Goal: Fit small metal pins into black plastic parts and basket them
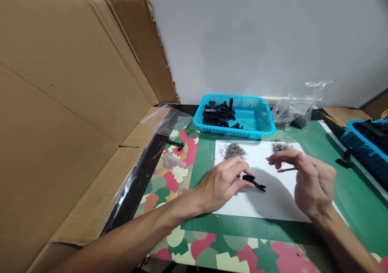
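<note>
Between its thumb and fingers, my left hand [226, 182] grips a small black plastic part [257, 184] above the white sheet [242, 208]. To the right, my right hand [311, 180] is closed around a thin metal tool [286, 169], whose tip points left toward the black part without touching it. One pile of tiny metal pieces [234, 151] lies on the sheet just beyond my left hand. A second pile of metal pieces [279, 145] sits behind my right hand, near the sheet's back edge.
A blue basket [263, 132] with black parts stands at the back. Clear bags [300, 117] of metal pieces are beside it. Another blue basket [363, 145] is at right. Loose black parts lie left [176, 144] and right [344, 160]. Cardboard [75, 83] rises on the left.
</note>
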### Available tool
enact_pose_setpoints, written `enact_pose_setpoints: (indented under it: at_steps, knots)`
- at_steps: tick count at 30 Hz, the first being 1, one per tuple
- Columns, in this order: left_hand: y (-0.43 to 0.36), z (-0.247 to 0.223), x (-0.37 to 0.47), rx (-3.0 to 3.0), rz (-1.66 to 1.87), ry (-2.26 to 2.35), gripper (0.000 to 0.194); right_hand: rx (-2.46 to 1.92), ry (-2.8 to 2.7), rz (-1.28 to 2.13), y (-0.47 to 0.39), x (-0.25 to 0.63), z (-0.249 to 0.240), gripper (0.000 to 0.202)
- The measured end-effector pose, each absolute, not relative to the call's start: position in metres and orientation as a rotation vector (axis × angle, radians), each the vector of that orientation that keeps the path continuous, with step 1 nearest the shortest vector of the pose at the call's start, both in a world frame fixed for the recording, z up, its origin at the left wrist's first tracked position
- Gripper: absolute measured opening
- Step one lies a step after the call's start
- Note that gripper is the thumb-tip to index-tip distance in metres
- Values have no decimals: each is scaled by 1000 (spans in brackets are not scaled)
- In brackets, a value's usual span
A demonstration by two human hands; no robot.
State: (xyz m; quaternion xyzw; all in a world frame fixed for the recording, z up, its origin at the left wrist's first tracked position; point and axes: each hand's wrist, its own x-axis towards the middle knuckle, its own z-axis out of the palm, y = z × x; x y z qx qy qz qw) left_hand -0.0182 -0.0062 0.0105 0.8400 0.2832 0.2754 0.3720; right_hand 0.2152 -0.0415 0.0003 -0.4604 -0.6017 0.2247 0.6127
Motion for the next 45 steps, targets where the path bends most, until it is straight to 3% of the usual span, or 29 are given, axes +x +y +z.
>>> enact_pose_setpoints:
  at_steps: [6,11,23,35,45]
  knots:
    - [-3,-6,-17,2268,860,666,15,-1243,-1373,724,-40,204,7,63]
    - [-4,-10,-17,2478,793,637,13,-1260,-1405,826,-35,186,7,73]
    - [-8,-11,-15,2572,801,605,18,-1291,-1611,762,-35,177,-4,71]
    - [-12,-14,-14,2546,767,649,23,-1278,-1766,383,-40,172,-5,65]
    - [-8,-12,-14,2549,812,616,25,-1274,-1845,259,-37,174,-14,62]
